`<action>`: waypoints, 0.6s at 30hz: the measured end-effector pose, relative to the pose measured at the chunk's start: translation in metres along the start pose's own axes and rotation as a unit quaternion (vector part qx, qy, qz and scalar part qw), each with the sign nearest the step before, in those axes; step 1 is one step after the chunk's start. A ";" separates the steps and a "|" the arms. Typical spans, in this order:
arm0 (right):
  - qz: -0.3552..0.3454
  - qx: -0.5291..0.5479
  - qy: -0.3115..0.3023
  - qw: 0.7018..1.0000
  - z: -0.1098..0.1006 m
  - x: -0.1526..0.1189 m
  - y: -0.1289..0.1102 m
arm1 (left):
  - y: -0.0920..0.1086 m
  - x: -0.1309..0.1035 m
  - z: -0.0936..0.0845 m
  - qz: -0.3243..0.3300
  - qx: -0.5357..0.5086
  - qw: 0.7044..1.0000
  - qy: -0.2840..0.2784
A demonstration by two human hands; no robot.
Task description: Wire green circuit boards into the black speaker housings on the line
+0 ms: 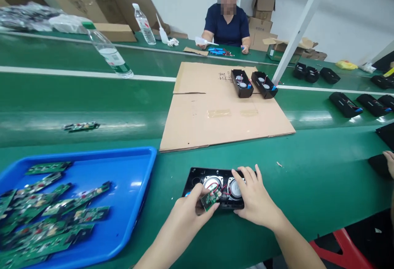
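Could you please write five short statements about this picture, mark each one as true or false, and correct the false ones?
1. The left hand pinches a small green circuit board. True.
2. The right hand holds a water bottle. False: it grips the black speaker housing.
3. The round speakers in this housing number four. False: two are visible.
4. Several other circuit boards lie in the blue tray. True.
5. The person opposite holds scissors. False: the item is a white squeeze bottle.
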State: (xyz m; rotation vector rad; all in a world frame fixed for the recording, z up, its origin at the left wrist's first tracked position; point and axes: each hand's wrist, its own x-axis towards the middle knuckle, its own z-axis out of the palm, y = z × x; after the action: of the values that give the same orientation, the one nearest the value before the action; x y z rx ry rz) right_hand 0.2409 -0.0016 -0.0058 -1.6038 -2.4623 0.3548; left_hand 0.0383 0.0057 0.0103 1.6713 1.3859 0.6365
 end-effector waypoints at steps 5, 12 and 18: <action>0.052 0.019 0.082 0.995 -0.003 -0.030 0.031 | 0.009 0.023 -0.029 0.051 -0.123 0.966 -0.223; 0.348 -0.139 0.242 0.895 -0.026 -0.097 0.159 | 0.025 0.182 -0.023 -0.008 -0.057 0.990 -0.126; 0.529 -0.164 0.204 0.807 -0.034 -0.141 0.228 | 0.041 0.328 0.027 0.054 0.107 0.992 0.028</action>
State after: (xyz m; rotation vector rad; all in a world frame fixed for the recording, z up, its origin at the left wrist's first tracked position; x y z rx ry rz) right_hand 0.5059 -0.0387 -0.0438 -2.7139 -1.1421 -0.3010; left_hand 0.1660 0.3107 -0.0117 1.9221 1.4516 0.6178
